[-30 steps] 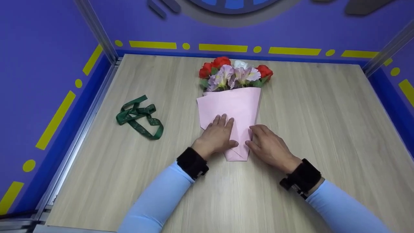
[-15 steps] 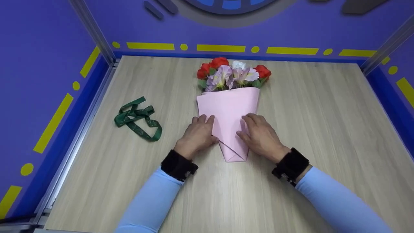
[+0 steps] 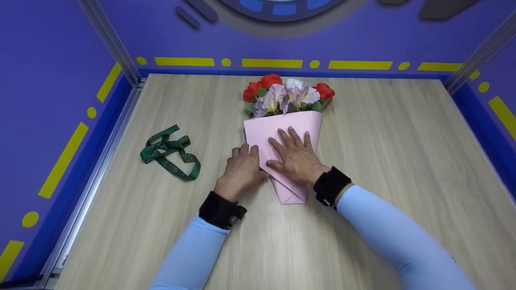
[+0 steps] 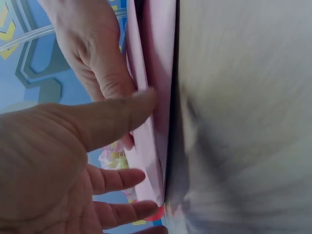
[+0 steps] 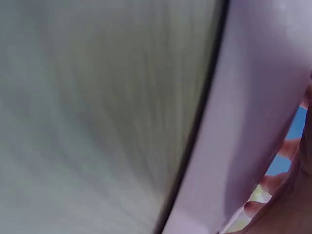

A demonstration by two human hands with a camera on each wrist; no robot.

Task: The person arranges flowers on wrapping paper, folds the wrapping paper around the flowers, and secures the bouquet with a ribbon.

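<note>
A bouquet of red, white and pale purple flowers (image 3: 278,96) lies on the table in pink wrapping paper (image 3: 258,129), blooms toward the back wall. Spread flat on the front of the wrap is my right hand (image 3: 296,157), fingers apart. At the wrap's left edge, my left hand (image 3: 242,171) touches the paper's side; in the left wrist view its thumb and fingers (image 4: 117,180) are extended rather than curled round it. The folded paper edges (image 4: 161,63) stand layered there. In the right wrist view the pink paper (image 5: 243,107) runs beneath the right hand.
A loose dark green ribbon (image 3: 169,153) lies tangled on the left part of the wooden table (image 3: 383,129). Purple-blue walls (image 3: 258,44) with yellow marks enclose the back and sides.
My left hand has slid off the front of the wrap to its left edge. The right hand has moved from the right edge onto the front and flattened there.
</note>
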